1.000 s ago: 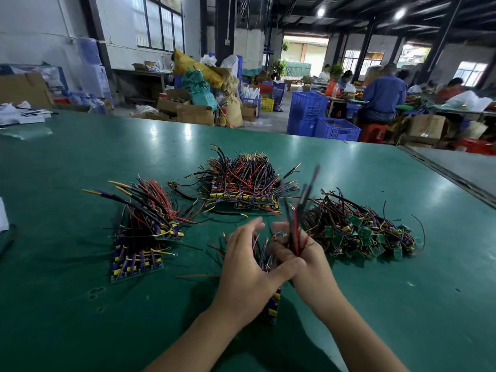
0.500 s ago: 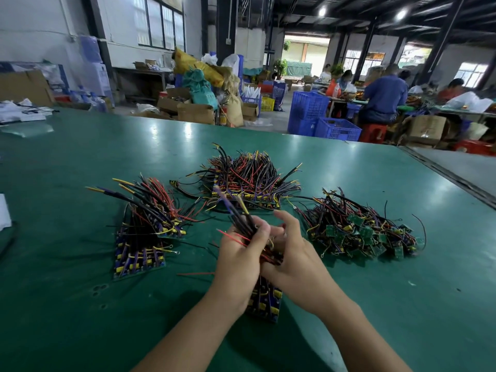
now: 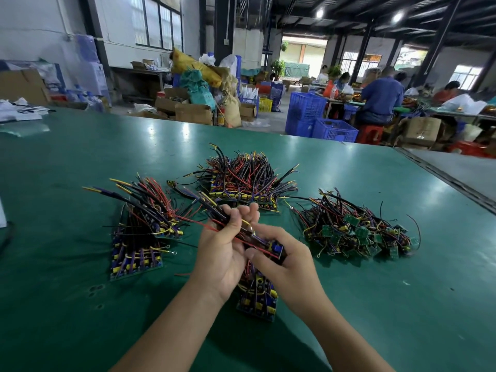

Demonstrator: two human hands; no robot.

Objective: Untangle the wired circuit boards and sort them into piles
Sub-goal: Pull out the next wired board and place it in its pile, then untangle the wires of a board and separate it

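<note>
Both hands hold one wired circuit board [image 3: 275,249] above the green table [image 3: 80,304]. My right hand [image 3: 284,261] grips the board end. My left hand [image 3: 225,248] is curled round its red, black and yellow wires, which point up and left. Under the hands lies a small stack of blue boards [image 3: 257,299]. A neat pile of blue boards with wires [image 3: 139,237] sits at the left, another pile [image 3: 244,181] farther back, and a tangled heap of small green boards [image 3: 357,229] at the right.
A loose red wire [image 3: 182,275] lies left of my left forearm. The table's right edge [image 3: 442,181] runs diagonally. Beyond the far edge stand blue crates [image 3: 316,122], cardboard boxes and seated people at other benches.
The held board's wires swung from upright at the right to pointing up and left. My left hand closed round the wires, and my right hand shifted down to the board end.
</note>
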